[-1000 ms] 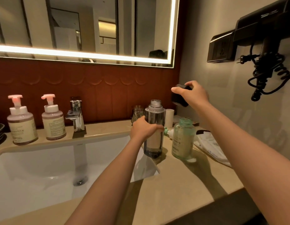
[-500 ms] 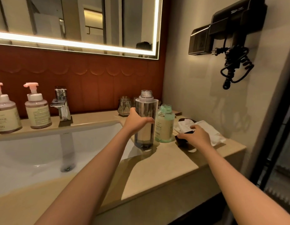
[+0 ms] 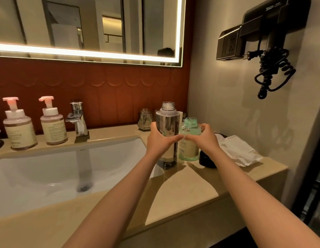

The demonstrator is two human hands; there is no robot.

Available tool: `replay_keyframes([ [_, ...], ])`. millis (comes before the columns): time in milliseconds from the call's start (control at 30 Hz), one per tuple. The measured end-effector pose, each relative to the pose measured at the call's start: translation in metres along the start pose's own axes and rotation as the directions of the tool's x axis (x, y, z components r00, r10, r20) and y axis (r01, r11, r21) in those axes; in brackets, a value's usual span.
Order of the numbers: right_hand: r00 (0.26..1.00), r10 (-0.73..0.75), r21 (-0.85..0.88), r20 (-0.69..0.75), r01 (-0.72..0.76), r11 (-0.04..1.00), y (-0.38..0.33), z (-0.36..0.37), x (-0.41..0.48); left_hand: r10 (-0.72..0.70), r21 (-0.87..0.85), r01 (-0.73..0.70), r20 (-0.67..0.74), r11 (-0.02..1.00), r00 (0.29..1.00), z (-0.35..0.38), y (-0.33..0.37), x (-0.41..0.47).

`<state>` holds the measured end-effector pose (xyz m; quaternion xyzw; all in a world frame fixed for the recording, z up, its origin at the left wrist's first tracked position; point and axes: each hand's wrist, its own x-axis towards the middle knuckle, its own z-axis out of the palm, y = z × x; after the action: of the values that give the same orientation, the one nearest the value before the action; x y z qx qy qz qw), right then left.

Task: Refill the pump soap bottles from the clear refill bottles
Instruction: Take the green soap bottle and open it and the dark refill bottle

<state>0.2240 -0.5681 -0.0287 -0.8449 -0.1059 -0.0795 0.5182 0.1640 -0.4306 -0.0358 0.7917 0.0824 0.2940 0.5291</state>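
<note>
Clear plastic refill bottle (image 3: 167, 122), uncapped, right of white sink (image 3: 80, 149): our left hand (image 3: 160, 139) is gripping it, right hand (image 3: 207, 139) clasping squat open green soap bottle (image 3: 188, 149) farther right. We are steadying both for a slow pour.

Left hand (image 3: 161, 140) is wrapped round the tall clear refill bottle (image 3: 167, 122), cap off, upright on the counter (image 3: 182, 192). Right hand (image 3: 206, 138) grips the open-topped green bottle (image 3: 188, 150), which touches it. Far pump bottle (image 3: 19, 133) and near pump bottle (image 3: 53, 127) sit left of the faucet (image 3: 77, 120).
</note>
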Motion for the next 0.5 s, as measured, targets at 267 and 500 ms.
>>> replay_keyframes([
  [267, 0.999, 0.005, -0.096, -0.038, -0.008, 0.995, -0.005, 0.019, 0.012, 0.021, -0.019, -0.022, -0.043, 1.000, 0.999, 0.006, -0.010, -0.002],
  [500, 1.000, 0.004, 0.000, -0.004, -0.004, 1.000, -0.003, 0.013, 0.003, 0.033, 0.029, -0.032, -0.036, 0.999, 0.999, 0.003, -0.008, -0.002],
])
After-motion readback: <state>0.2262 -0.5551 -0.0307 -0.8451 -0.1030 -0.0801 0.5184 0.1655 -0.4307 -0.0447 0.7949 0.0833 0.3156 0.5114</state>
